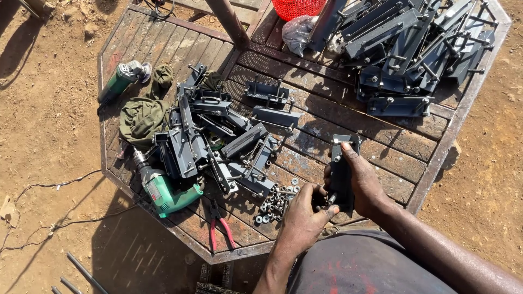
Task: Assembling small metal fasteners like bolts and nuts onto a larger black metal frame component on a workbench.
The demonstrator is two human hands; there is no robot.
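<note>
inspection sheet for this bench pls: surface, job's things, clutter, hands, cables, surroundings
Surface: rusty octagonal metal table with a slatted top, outdoors in sun.
Job's things: dark grey metal bracket held upright; pile of nuts and washers beside it; heap of grey brackets mid-table; second stack at far right.
Clutter: green drill, green angle grinder, red-handled pliers, olive cloth, red basket, plastic bag.
Hands: right hand grips the bracket; left hand at its lower end, fingers on a fastener.
Cables: thin cord trailing over the dirt.
Surroundings: bare reddish earth; metal rods lower left.
</note>
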